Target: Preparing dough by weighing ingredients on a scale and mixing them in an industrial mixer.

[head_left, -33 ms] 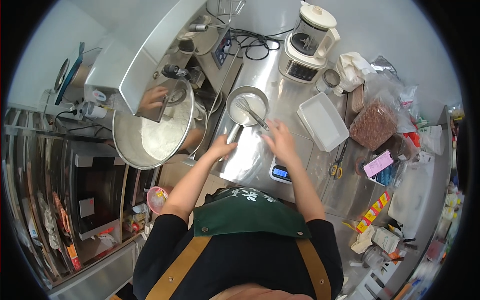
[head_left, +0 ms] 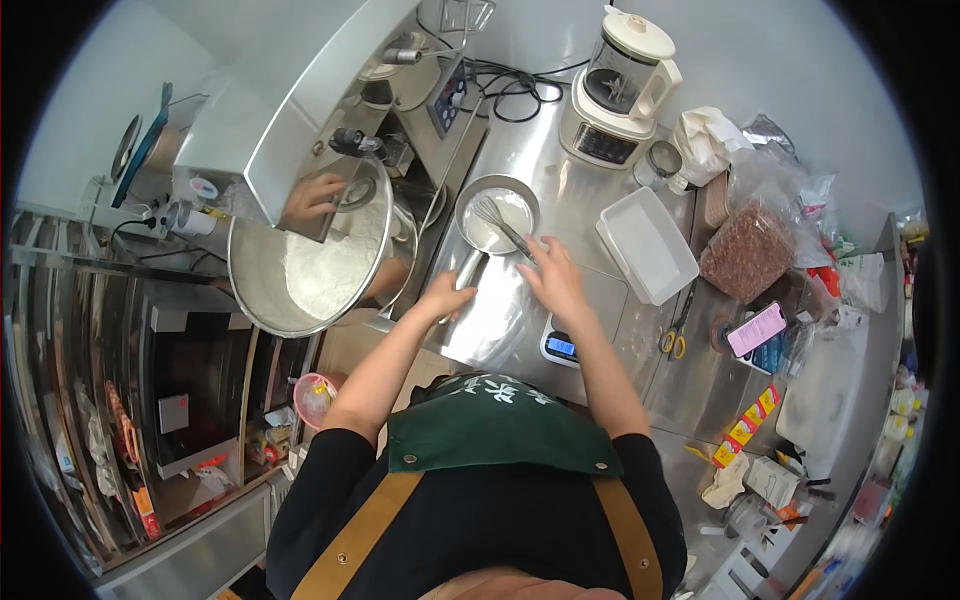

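Left of the metal pan [head_left: 500,183], we see a large steel bowl [head_left: 243,270] with white powder [head_left: 325,272] in it, apart from our work. Just below and left of the pan, our left hand [head_left: 442,297] has its fingers closed around the pan's handle [head_left: 469,268], which looks the right place to hold: stiff, smooth, and clear of the rim. The pan itself sits on the table [head_left: 490,315], between that hand and the plastic tub further right. We judge it fairly light, though the white contents [head_left: 518,208] could slop if it tips. Leaning out over the pan's lower right rim is the whisk [head_left: 504,225], springy at the wires and best gripped by its firm handle. Just right of and below the pan, our right hand [head_left: 555,282] seems to pinch that handle's end, fingers narrow. Below the pan and to its right sits a lit scale [head_left: 561,346]; further right, a plastic tub [head_left: 645,240]
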The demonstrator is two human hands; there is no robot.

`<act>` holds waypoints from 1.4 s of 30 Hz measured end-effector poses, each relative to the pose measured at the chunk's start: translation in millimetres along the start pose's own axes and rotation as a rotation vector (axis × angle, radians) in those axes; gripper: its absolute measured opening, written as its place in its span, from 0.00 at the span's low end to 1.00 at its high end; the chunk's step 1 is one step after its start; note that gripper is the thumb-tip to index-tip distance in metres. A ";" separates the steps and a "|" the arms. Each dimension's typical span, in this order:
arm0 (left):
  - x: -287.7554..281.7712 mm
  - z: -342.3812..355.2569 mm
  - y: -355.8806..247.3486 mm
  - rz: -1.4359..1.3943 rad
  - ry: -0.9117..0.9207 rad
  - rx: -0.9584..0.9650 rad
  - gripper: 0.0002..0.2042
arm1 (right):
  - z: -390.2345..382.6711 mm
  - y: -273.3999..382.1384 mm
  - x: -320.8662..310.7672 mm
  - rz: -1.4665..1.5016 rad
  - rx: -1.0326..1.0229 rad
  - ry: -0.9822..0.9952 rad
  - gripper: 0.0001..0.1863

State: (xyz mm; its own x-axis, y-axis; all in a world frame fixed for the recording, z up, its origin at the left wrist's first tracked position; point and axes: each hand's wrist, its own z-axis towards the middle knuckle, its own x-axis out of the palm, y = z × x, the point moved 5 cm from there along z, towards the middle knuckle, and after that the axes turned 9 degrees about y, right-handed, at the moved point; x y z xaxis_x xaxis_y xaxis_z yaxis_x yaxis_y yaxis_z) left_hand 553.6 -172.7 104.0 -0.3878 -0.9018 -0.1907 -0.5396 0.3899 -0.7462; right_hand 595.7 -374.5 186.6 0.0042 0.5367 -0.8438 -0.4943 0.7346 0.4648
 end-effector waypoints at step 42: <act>50.8 -91.2 75.3 -0.417 0.180 -0.031 0.15 | -18.0 36.0 23.8 -0.426 0.105 0.909 0.13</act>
State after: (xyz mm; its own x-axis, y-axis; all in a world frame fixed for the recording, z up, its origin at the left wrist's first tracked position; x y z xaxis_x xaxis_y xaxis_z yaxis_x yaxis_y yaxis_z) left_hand 425.1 -172.2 96.3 -0.2551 -0.9371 0.2382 -0.6982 0.0081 -0.7159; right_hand 562.3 -342.8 178.4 -0.5237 -0.2666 -0.8091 -0.5265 0.8480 0.0614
